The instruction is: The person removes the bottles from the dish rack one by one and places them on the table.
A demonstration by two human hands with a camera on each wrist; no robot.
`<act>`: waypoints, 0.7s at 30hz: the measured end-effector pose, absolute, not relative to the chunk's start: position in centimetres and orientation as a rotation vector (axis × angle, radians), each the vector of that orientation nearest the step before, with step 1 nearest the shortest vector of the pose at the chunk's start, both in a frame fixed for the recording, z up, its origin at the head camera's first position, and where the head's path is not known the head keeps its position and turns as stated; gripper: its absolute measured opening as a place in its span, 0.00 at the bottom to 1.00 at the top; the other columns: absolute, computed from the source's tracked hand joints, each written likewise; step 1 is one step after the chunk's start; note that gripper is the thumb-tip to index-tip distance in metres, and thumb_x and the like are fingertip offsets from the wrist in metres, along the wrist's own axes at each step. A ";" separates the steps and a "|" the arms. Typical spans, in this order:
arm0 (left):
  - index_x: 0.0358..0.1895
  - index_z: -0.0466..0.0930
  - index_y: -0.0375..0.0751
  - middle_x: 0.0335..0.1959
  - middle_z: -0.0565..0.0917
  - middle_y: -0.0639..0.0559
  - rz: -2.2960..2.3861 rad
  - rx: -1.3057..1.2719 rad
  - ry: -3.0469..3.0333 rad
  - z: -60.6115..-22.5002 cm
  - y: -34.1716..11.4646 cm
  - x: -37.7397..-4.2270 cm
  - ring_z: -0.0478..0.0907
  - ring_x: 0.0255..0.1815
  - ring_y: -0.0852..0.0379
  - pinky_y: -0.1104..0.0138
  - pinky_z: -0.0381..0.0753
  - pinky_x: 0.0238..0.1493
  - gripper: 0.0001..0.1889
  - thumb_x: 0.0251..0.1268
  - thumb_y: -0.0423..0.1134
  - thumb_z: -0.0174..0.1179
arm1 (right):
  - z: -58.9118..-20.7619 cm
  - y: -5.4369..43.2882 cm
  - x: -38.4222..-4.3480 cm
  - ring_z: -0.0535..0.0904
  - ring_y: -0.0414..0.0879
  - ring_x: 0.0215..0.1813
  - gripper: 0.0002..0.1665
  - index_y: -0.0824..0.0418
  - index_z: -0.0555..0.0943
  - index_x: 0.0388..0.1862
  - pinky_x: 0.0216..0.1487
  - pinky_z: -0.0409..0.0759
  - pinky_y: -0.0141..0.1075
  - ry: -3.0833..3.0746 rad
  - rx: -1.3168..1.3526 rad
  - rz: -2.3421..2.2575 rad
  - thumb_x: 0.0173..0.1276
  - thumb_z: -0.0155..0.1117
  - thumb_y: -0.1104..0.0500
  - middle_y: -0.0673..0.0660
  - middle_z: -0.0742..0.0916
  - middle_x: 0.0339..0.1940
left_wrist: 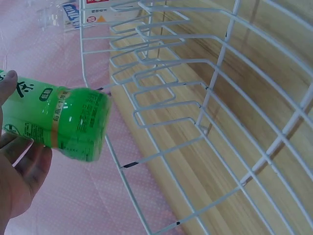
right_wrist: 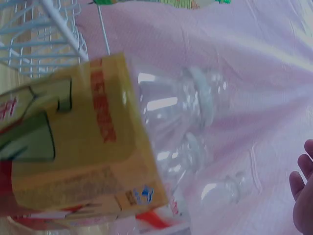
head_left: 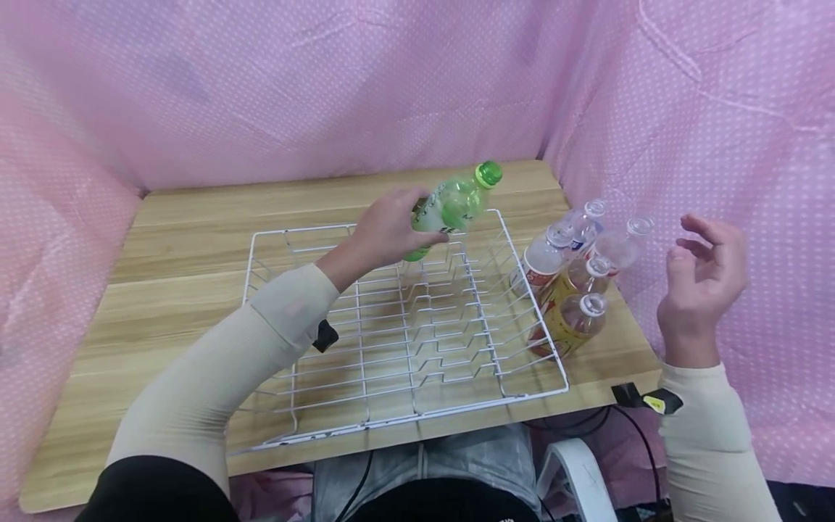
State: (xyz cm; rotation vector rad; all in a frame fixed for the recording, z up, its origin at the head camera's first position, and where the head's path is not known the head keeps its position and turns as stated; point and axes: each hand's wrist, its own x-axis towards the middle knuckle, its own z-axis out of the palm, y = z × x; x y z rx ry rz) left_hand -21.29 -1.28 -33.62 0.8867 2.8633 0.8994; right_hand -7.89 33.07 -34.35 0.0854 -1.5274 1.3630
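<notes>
My left hand (head_left: 385, 228) grips a green-labelled plastic drink bottle (head_left: 457, 203) with a green cap. The bottle is tilted, cap up and to the right, above the far part of a white wire dish rack (head_left: 417, 416). In the left wrist view, the bottle's green base (left_wrist: 85, 125) points toward the rack side, apart from the wires. My right hand (head_left: 704, 283) is raised at the right, fingers loosely bent, with nothing in it. Nearest to it stands a group of uncapped clear bottles, among them a yellow-labelled bottle (head_left: 566, 330) at the front.
Several bottles crowd against the rack's right side, including a red-and-white-labelled one (head_left: 544, 257). The rack sits on a wooden table (head_left: 163, 254), its front rim near the table edge. Pink dotted cloth (head_left: 326, 94) hangs behind and at the sides. A white chair arm (head_left: 580, 478) is below.
</notes>
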 end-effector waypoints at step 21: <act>0.54 0.78 0.46 0.44 0.84 0.59 1.363 0.824 2.543 -33.9 -1.6 -19.4 0.81 0.47 0.61 0.63 0.82 0.50 0.28 0.53 0.52 0.77 | -33.7 27.7 -7.6 0.77 0.48 0.53 0.25 0.83 0.77 0.53 0.52 0.77 0.32 -1.931 0.518 1.381 0.53 0.61 0.75 0.52 0.80 0.52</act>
